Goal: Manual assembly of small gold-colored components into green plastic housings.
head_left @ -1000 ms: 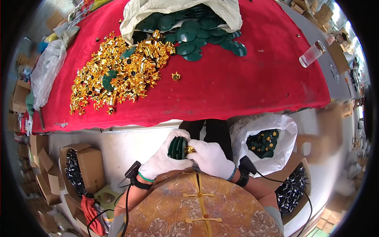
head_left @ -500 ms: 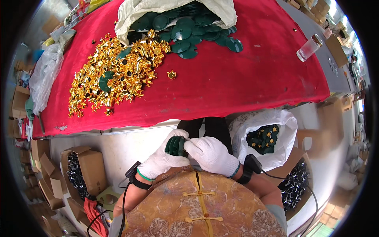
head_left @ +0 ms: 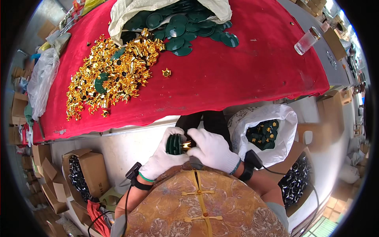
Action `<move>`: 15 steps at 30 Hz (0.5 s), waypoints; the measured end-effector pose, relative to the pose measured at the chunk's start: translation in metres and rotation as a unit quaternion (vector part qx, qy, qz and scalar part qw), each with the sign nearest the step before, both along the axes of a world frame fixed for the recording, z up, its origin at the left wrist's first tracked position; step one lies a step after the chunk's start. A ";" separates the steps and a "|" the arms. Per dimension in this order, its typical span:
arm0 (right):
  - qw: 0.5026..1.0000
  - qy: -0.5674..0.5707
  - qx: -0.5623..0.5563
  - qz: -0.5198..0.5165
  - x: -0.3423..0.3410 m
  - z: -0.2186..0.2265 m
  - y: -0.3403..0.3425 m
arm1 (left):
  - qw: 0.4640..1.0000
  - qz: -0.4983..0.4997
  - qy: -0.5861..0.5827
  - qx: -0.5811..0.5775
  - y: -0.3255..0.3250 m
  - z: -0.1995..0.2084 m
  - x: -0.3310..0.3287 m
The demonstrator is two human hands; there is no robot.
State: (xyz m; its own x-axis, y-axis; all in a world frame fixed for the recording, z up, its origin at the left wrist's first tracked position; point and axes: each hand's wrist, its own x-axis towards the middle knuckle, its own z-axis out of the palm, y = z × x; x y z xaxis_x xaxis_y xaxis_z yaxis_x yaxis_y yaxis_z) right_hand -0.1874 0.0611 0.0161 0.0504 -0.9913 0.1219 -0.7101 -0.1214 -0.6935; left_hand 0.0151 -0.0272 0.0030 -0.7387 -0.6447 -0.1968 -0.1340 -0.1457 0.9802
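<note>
My left hand [head_left: 162, 156], in a white knitted glove, is closed round a short stack of dark green plastic discs [head_left: 173, 144] standing on edge. At the stack's right side is a shiny gold claw-shaped piece [head_left: 186, 145]. The gloved fingers of my right hand [head_left: 213, 149] are closed about the gold piece's outer end. Both hands are in front of my body, below the table edge. On the red cloth [head_left: 237, 79] lie a heap of similar gold pieces [head_left: 122, 73] and one lone gold piece [head_left: 166, 72]. More green discs [head_left: 175, 29] spill from a whitish sack [head_left: 132, 14].
Right of my hands, an open white bag [head_left: 282, 148] holds green discs with gold pieces on them. Cardboard boxes of dark shiny parts stand at left [head_left: 94, 170] and right [head_left: 306, 158]. A drinking glass [head_left: 307, 41] stands at the table's right.
My right hand has shifted slightly off the stack, and the gold piece now shows between it and the discs. The view has shifted a little; the left hand keeps its hold.
</note>
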 end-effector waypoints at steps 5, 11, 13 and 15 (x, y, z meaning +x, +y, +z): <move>0.984 0.061 -0.162 0.053 0.008 -0.022 0.015 | 0.974 -0.033 0.024 0.224 0.001 0.017 0.001; 0.815 -0.480 0.307 -0.110 0.020 0.000 0.020 | 0.995 -0.083 -0.007 -0.054 0.000 0.020 -0.002; 0.723 -0.576 0.370 -0.090 0.007 -0.004 0.015 | 0.976 -0.103 0.004 -0.192 -0.002 0.019 -0.008; 0.648 -0.612 0.449 -0.060 0.000 -0.020 0.010 | 0.943 -0.119 0.011 -0.311 -0.001 0.012 -0.010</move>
